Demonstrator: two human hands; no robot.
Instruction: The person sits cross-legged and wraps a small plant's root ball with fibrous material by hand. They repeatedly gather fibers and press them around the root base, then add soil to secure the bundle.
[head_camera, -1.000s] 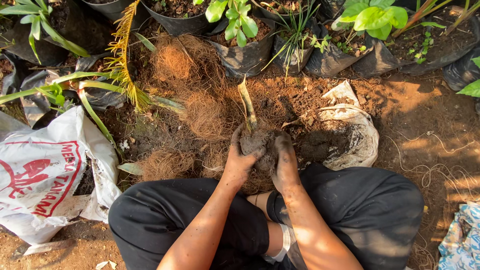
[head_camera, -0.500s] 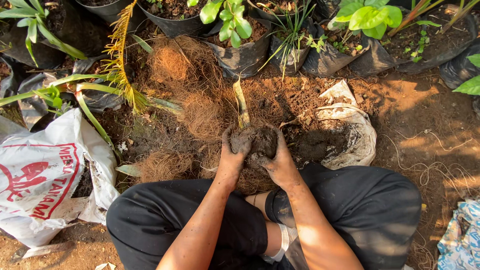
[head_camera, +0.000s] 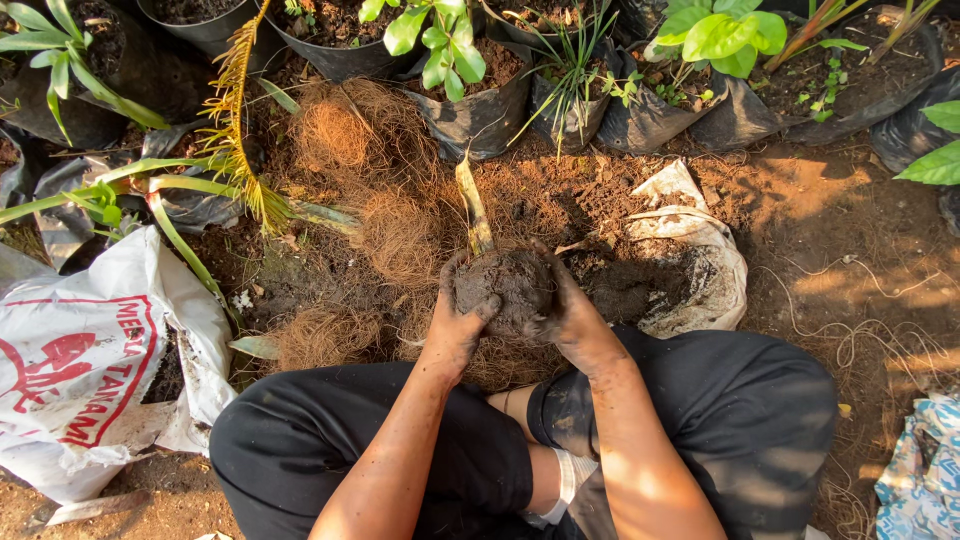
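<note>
A dark ball of soil (head_camera: 508, 288) sits between both of my hands, just in front of my knees. My left hand (head_camera: 453, 322) cups its left side, thumb laid over the front. Against the right side presses my right hand (head_camera: 570, 315), fingers wrapped around the back. A pale, cut plant stalk (head_camera: 473, 205) sticks up and away from the top of the soil ball. Both hands are smeared with soil. Brown coconut fibre (head_camera: 400, 235) is heaped on the ground to the left of the ball.
A white sack with red print (head_camera: 75, 375) lies at the left. An opened white bag of dark soil (head_camera: 690, 260) lies right of my hands. Black grow bags with green plants (head_camera: 470, 95) line the far side. A patterned cloth (head_camera: 920, 470) lies at the lower right.
My hands have closed around the soil, turning it from a loose clump around the stalk into a rounder ball held slightly nearer to me.
</note>
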